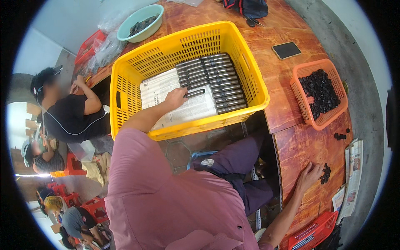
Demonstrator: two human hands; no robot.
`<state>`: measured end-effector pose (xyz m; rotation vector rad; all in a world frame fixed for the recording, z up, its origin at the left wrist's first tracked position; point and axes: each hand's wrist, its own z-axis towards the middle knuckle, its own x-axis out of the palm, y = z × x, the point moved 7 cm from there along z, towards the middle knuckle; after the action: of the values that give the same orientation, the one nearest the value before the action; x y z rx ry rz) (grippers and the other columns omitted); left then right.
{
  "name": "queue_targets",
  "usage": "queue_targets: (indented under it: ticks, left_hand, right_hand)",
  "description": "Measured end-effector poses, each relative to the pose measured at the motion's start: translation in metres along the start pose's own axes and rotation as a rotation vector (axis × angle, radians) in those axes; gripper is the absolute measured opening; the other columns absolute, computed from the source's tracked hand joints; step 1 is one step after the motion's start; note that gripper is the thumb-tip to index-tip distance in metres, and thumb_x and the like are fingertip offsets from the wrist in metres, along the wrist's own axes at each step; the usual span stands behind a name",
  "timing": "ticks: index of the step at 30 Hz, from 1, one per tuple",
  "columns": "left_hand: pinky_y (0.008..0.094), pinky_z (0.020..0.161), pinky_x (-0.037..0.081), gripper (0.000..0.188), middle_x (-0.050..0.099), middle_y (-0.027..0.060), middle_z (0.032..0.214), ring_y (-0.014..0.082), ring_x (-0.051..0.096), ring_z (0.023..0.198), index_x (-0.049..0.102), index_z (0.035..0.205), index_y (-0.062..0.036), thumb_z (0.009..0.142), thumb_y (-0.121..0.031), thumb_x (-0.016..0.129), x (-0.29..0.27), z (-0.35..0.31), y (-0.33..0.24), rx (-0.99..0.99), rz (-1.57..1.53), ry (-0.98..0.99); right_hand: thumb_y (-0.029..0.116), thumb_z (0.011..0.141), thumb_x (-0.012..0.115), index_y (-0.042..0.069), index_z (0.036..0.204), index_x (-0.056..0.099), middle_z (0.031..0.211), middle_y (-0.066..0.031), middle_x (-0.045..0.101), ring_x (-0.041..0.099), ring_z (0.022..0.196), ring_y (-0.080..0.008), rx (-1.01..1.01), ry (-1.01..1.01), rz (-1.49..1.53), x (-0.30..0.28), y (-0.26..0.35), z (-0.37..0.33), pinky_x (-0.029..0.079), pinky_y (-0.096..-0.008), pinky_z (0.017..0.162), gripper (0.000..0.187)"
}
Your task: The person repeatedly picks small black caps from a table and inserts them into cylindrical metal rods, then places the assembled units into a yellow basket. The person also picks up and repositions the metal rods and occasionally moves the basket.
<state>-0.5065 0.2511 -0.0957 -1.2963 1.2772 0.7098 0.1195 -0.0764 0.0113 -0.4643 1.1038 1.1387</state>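
My left hand [176, 98] reaches into the yellow plastic crate [252, 79] and is closed on the end of a short metal tube with a dark section [195, 93]. This tube lies over printed newspaper [183, 111] that lines the crate. Beside it, rows of similar metal tubes [225, 88] with dark middles lie side by side. On the wooden table to the right, my right hand [309, 176] rests with its fingers slightly apart, next to a small cluster of black pieces [326, 173]. I see nothing held in it.
An orange basket [296, 89] of black pieces stands at right, below a phone [286, 50]. Several loose pieces [341, 134], folded newspapers [353, 179] and a red basket [312, 233] line the table's right side. A green basin [121, 33] stands far left; a person [75, 112] sits left.
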Motion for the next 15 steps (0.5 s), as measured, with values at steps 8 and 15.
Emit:
queue_targets:
  ticks: [8,15]
  left_hand:
    - [0.0454,0.087,0.056,0.03,0.063,0.0137,0.108,0.0341,0.064,0.107,0.064,0.111,-0.004,0.087,-0.019,0.075,-0.006,0.019,-0.03,0.037,0.078,-0.07]
    - [0.0449,0.088,0.055,0.034,0.064,0.012,0.109,0.0323,0.064,0.108,0.064,0.112,-0.0078,0.086,-0.025,0.077,-0.007,0.023,-0.026,0.008,0.075,-0.092]
  right_hand:
    - [0.009,0.098,0.064,-0.006,0.102,0.055,0.112,-0.0257,0.054,0.054,0.103,-0.0453,-0.041,-0.062,-0.025,-0.008,0.014,0.001,0.045,-0.0515,0.089,0.018]
    - [0.008,0.099,0.062,-0.006,0.101,0.055,0.103,-0.0229,0.052,0.053,0.096,-0.0423,0.0,0.006,-0.003,-0.003,0.009,0.001,0.045,-0.0493,0.084,0.016]
